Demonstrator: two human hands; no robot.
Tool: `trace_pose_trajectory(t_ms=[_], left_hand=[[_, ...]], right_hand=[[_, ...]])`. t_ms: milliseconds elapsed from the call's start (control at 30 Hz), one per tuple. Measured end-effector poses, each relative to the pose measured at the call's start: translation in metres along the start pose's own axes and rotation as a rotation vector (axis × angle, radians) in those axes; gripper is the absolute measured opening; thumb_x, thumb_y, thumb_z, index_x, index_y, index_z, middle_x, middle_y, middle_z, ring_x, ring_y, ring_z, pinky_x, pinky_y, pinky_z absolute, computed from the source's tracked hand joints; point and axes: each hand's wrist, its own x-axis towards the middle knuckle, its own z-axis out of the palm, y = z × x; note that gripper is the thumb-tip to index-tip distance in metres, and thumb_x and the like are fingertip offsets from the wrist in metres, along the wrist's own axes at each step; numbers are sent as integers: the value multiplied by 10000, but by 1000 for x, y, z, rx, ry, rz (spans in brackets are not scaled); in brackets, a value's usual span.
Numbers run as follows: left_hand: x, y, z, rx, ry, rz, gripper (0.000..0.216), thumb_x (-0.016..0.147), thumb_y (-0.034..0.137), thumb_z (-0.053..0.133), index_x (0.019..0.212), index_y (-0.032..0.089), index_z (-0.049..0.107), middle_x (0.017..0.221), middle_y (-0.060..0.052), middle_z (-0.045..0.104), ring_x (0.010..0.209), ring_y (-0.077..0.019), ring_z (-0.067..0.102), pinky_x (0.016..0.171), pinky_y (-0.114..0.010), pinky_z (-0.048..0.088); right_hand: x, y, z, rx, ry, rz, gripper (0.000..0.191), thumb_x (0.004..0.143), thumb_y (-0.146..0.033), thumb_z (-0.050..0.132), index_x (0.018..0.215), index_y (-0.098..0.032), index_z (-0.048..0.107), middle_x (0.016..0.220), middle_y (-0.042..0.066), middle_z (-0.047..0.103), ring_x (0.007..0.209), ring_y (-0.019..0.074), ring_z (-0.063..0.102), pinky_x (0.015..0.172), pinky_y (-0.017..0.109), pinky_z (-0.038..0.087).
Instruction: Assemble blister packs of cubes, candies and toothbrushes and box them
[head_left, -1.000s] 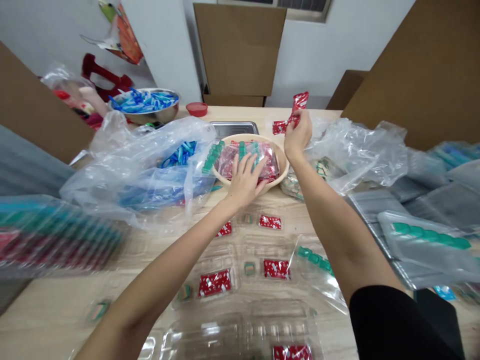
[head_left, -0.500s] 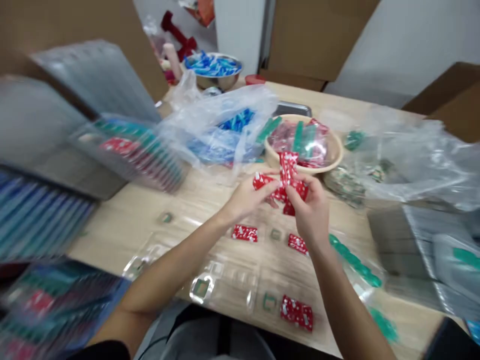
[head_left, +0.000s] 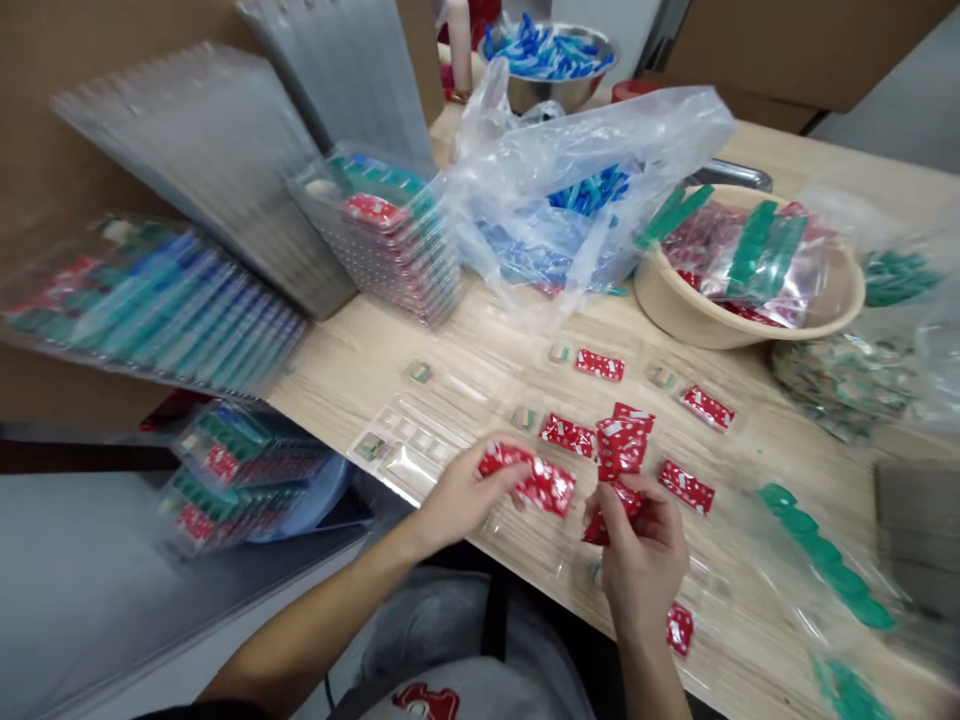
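Note:
My left hand is closed on a red packet and holds it low over the clear plastic trays at the near edge of the wooden table. To its right, my right hand is closed on a strip of red packets that stands up from its fingers. Several single red packets lie in the compartments of the clear trays around both hands.
A tan bowl with bagged red and green pieces stands at the right. A clear bag of blue pieces lies behind it, a steel bowl further back. Stacks of filled trays lean at the left. Green strips lie at the right.
My view has swung left and down. Both hands came back from the bowl toward the near edge of the table, and the left hand now holds one red packet apart from the right hand's strip.

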Motion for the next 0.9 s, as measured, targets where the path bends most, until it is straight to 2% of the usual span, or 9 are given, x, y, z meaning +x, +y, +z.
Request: trace_pose_trajectory(t_ms=[100, 167, 267, 367, 433, 533, 667, 767, 900], left_hand=[[50, 1, -27, 109, 184, -44, 185, 810, 341, 595, 743, 169, 587, 650, 12, 632, 607, -133, 595, 578, -230, 491], [93, 2, -41, 185, 235, -46, 212, 815, 312, 604, 671, 170, 541, 600, 29, 571, 595, -113, 544, 546, -194, 424], [148, 3, -48, 291, 172, -92, 217, 821, 268, 621, 644, 158, 561, 524, 45, 517, 523, -97, 488, 498, -183, 355], [174, 3, -45, 392, 18, -193, 222, 788, 241, 680, 614, 139, 587, 412, 53, 457, 396, -94, 425, 435, -198, 303], [177, 4, -45, 446, -49, -247, 159, 758, 204, 717, 666, 125, 614, 378, 64, 435, 343, -91, 393, 409, -201, 274], [168, 9, -60, 485, -51, -264, 105, 788, 163, 684, 866, 108, 641, 407, 86, 429, 336, -82, 368, 402, -195, 252], [135, 9, -92, 460, -6, -165, 224, 861, 159, 571, 1077, 135, 625, 570, 68, 506, 460, -79, 448, 473, -181, 338], [105, -7, -101, 534, -34, 24, 196, 866, 212, 569, 1035, 140, 638, 703, 24, 593, 603, -107, 536, 582, -207, 432], [87, -34, -86, 761, 10, 158, 76, 858, 189, 598, 827, 152, 656, 864, -50, 657, 892, -201, 582, 871, -353, 477]], right_hand=[[2, -5, -5, 53, 22, 23, 212, 698, -337, 762, 853, -284, 627, 655, -25, 643, 509, 153, 608, 477, 269, 505], [1, -7, -7, 49, 14, 25, 218, 701, -331, 764, 859, -276, 624, 632, -26, 643, 499, 151, 611, 463, 257, 508], [-2, -8, -10, 18, 5, 32, 236, 705, -338, 766, 872, -257, 621, 638, -21, 650, 502, 138, 612, 455, 234, 506], [-5, -6, -13, -9, 20, 36, 272, 705, -370, 770, 873, -223, 615, 655, -9, 658, 514, 131, 621, 455, 219, 509], [-6, -5, -16, -22, 27, 40, 298, 702, -383, 777, 872, -200, 613, 661, -1, 660, 510, 122, 619, 461, 212, 513], [-6, -4, -21, -38, 30, 44, 321, 699, -380, 788, 881, -179, 616, 671, 8, 666, 508, 113, 617, 460, 202, 518], [-5, -6, -26, -11, 50, 29, 315, 705, -356, 793, 890, -177, 613, 629, -5, 654, 487, 115, 618, 426, 190, 508], [-7, -4, -26, 1, 47, 11, 304, 701, -334, 801, 882, -176, 614, 624, -8, 649, 492, 119, 626, 428, 191, 508], [-13, -1, -21, -31, -11, 26, 301, 696, -344, 804, 873, -179, 626, 678, 4, 663, 507, 120, 631, 448, 205, 524]])
